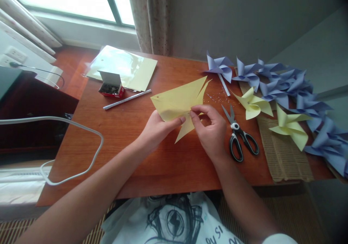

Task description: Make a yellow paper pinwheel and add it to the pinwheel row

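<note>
Now my left hand and right hand both pinch the cut yellow paper square mid-worktop; scissors lie at 3 o'clock, 2 yellow pinwheels beyond.

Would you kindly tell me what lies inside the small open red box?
The small red box, lid up, holds a dark heap of tiny metal pieces, likely pins or staples; its bottom is covered.

Scissors on table; purple pinwheels, yellow pinwheels right; red box, possibly pins; white stick.
</note>
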Demonstrator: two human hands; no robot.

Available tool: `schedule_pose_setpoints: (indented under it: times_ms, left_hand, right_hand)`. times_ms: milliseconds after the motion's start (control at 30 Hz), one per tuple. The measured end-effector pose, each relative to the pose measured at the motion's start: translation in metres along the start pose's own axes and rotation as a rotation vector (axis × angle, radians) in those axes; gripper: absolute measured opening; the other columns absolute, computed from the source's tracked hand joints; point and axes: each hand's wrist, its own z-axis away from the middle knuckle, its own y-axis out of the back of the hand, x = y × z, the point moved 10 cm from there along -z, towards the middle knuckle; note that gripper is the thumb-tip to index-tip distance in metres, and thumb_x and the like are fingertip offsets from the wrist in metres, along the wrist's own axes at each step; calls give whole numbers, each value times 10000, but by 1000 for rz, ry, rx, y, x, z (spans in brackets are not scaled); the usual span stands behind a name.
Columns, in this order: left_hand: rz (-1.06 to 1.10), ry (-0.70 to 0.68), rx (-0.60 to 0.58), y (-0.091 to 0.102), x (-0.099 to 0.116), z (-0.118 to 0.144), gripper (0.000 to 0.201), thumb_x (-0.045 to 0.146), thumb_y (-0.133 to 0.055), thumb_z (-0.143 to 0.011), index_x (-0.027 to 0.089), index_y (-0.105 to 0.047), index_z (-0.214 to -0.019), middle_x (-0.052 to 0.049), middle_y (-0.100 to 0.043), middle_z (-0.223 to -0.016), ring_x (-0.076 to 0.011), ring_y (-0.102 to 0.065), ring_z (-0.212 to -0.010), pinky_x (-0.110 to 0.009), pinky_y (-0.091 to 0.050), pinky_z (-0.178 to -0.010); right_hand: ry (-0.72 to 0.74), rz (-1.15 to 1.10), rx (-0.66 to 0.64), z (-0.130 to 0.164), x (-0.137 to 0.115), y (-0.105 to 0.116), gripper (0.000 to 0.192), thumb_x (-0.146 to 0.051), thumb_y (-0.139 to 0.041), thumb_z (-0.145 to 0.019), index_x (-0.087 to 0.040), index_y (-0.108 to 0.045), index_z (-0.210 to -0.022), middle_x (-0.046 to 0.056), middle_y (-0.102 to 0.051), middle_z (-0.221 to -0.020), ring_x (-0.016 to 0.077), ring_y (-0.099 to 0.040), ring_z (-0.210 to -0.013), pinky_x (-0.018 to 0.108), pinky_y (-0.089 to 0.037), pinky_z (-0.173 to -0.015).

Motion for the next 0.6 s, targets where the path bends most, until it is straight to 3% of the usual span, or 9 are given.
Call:
schedule_pose_setpoints:
  times_ms: [233, 400, 600]
  left_hand:
    - [30, 32, -64, -8, 1, 1, 495, 310, -872, -717, 145, -752, -1168, -147, -735, -1247, -341, -668, -1184, -423, -511, -1030]
    - [-22, -16, 18, -3, 5, 1, 541, 342, -917, -644, 137, -765, -1120, -143, -762, -1182, -352, -687, -1149, -431, -522, -1019]
    - [-33, -16, 68, 8, 1, -1, 460, 314, -901, -665, 147, -769, -1074, -122, -781, -1123, -335, -714, -1075, -408, -559, -937]
  right_hand:
    - [-5, 12, -8, 0, -1, 0, 61, -202, -667, -909, -245, -698, -939, 21, -712, -895, 177, -673, -809, 301, -558, -672]
    - [-57, 0, -24, 1, 6, -3, 36, -256, -661, -913, -240, -691, -927, 33, -721, -900, 184, -683, -789, 298, -568, -663]
    - [-55, -35, -73, 3, 4, -10, 38, -251, -666, -904, -232, -698, -906, 26, -714, -868, 174, -677, -773, 279, -568, -647]
